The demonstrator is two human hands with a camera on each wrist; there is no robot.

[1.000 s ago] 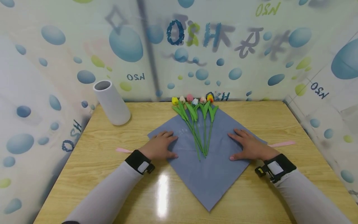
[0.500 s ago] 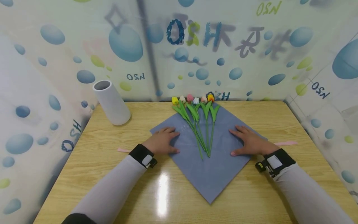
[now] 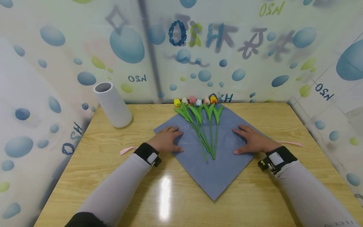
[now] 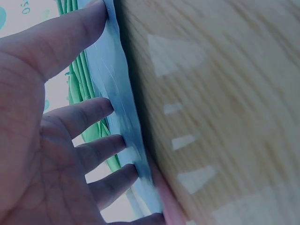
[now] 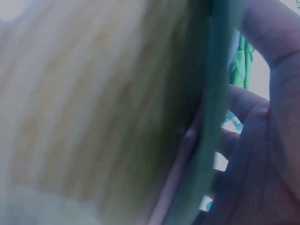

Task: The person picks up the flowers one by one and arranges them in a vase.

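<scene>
Left of paper, head view only: vase

A person's right hand spreads at the edge of a teal-looking sheet, fingertips hidden behind it. A pale pink strip runs between the sheet and a blurred wood-grain tabletop, while green leaves show between thumb and fingers.

Pale grey sleeves, black wrist straps
</scene>
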